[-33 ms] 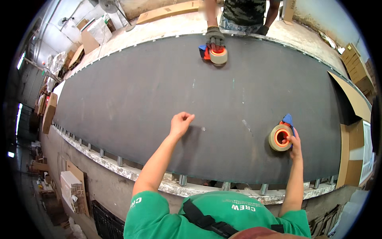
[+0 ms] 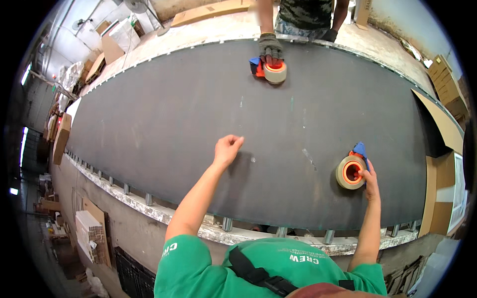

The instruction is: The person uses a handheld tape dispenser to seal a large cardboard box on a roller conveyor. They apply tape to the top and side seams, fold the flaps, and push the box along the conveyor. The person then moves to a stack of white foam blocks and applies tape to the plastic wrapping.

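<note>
Big dark sheet [image 2: 174,119] spans the table, flattened cardboard [image 2: 442,124] at its right end. Left hand [image 2: 227,149] rests mid-sheet, loosely curled, holding nothing; right hand [image 2: 370,180] is closed on the tape gun [image 2: 352,170], which sits near-right on the sheet with its roll facing up. Far side, another person's gloved hand [image 2: 270,47] grips a second tape gun [image 2: 269,69], also on the sheet.

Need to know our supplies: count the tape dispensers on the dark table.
2. One tape dispenser lies near the table's right end, held by the person's right hand; the other tape dispenser sits at the far edge under a co-worker's gloved hand.
</note>
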The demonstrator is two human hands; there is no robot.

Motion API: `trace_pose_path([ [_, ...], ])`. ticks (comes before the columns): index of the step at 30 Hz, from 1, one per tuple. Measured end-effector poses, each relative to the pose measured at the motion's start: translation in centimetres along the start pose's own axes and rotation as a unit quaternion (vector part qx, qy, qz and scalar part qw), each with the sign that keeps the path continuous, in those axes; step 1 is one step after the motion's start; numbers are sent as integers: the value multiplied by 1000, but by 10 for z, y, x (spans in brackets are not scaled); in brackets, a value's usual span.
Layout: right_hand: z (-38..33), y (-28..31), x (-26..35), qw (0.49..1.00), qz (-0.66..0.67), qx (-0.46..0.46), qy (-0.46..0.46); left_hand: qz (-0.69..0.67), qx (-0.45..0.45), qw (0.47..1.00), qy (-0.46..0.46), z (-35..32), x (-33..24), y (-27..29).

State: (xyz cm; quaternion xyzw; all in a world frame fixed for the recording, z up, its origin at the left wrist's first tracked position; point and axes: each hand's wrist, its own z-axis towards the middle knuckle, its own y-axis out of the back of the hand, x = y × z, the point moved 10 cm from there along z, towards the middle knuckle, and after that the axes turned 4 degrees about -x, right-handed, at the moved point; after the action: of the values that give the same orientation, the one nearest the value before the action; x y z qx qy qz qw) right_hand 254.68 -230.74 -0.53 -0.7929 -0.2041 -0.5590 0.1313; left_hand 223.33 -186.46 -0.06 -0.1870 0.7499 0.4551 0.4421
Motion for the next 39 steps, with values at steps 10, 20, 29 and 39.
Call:
trace_pose_path([
  [10, 18, -79, 131, 844, -444, -10, 300, 24, -174, 936, -305, 36, -49, -56],
  [20, 149, -419, 167, 564, -558, 54, 606, 31, -148, 922, -355, 37, -60, -58],
  [29, 190, -365, 87, 763, -593, 217, 137, 28, -161, 924, -345, 40, -52, -53],
  [39, -107, -172, 91, 807, 415, 419, -6, -146, 148, 977, -56, -40, -40, -110],
])
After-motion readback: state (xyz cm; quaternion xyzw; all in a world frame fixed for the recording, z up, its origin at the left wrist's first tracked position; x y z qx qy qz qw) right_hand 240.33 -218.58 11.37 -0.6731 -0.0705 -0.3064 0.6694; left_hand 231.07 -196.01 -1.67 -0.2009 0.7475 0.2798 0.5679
